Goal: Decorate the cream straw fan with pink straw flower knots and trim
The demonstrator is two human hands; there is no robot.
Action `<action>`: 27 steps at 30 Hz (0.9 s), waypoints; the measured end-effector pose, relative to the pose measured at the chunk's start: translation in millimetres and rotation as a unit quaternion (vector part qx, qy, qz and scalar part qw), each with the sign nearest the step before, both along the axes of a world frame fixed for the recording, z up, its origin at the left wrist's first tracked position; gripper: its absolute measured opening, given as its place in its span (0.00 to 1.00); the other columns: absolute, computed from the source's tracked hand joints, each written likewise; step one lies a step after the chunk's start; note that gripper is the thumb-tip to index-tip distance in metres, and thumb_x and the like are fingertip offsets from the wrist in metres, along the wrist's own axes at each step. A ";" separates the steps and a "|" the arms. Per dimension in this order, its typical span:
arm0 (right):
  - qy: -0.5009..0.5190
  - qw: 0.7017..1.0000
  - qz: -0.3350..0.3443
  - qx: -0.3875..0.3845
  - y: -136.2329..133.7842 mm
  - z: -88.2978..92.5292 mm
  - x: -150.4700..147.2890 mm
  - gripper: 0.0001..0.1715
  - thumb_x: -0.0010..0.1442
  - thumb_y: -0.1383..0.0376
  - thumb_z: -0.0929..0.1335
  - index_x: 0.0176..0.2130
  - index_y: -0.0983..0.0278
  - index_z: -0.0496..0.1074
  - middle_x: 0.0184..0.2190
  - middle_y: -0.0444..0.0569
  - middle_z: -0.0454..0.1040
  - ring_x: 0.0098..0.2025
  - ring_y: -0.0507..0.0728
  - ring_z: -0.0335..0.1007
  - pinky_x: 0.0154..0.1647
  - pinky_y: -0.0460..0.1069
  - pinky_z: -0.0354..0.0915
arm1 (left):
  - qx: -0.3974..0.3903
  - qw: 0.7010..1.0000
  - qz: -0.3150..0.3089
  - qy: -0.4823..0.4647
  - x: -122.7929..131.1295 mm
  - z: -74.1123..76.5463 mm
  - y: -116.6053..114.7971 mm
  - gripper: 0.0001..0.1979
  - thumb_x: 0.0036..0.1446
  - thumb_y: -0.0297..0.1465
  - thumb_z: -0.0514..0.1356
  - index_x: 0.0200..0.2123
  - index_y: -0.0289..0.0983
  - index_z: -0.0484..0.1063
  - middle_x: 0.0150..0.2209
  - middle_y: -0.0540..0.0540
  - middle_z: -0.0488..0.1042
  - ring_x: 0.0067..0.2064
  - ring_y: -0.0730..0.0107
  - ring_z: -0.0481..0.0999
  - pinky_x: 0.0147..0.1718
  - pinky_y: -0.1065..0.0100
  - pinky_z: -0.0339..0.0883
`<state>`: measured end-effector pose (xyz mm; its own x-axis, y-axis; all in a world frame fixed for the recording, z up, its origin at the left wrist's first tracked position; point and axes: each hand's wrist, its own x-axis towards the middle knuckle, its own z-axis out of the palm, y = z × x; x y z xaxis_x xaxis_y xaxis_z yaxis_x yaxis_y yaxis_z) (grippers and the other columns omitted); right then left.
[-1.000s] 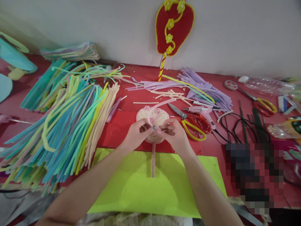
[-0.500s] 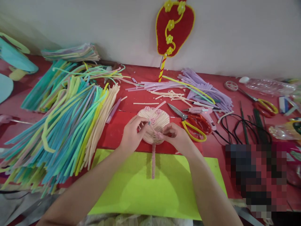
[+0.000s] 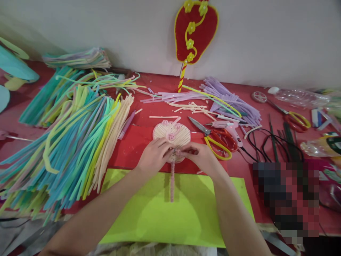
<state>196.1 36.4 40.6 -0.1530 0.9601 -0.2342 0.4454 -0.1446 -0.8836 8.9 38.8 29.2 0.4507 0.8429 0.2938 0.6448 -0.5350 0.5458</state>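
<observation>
A small round fan (image 3: pixel 160 132) wound in cream pipe cleaners lies in front of me, its pink fuzzy handle (image 3: pixel 172 185) pointing towards me. Pink pipe-cleaner flowers (image 3: pixel 171 136) dot its face. Over the lower left of the fan, my left hand (image 3: pixel 154 155) has its fingertips pressed together near the handle's top; what they pinch is hidden. From the other side, my right hand (image 3: pixel 204 156) pinches a pink flower (image 3: pixel 178 152) low on the fan. The two sets of fingertips almost meet.
Bundles of coloured pipe cleaners (image 3: pixel 71 149) fill the left. Scissors (image 3: pixel 213 137) and a pink glue gun (image 3: pixel 226 125) with a black cord lie right of the fan. A lime-green sheet (image 3: pixel 149 213) lies under my forearms. A red fan (image 3: pixel 195 35) stands against the wall.
My left hand has moved down from the middle flower to the fan's lower part, beside my right fingertips. My right hand stays at the low flower. The view has shifted slightly.
</observation>
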 end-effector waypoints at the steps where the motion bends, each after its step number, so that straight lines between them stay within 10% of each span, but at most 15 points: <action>1: -0.007 1.000 0.000 0.004 0.1 -0.7 0.3 0.06 0.48 0.61 0.72 0.28 0.61 0.76 0.28 0.44 0.78 0.29 0.53 0.69 0.33 0.49 0.63 | 0.003 1.000 0.001 0.001 0.0 -0.1 0.2 0.03 0.58 0.26 0.57 0.35 0.36 0.70 0.34 0.46 0.74 0.37 0.67 0.72 0.37 0.66 0.66; 27: -0.007 0.999 -0.031 0.019 1.9 -2.7 1.4 0.13 0.47 0.62 0.72 0.29 0.61 0.63 0.26 0.42 0.73 0.31 0.54 0.70 0.36 0.49 0.62 | 0.105 0.990 -0.056 0.074 4.0 -19.4 5.2 0.07 0.61 0.28 0.54 0.39 0.36 0.71 0.39 0.47 0.73 0.41 0.68 0.71 0.42 0.65 0.64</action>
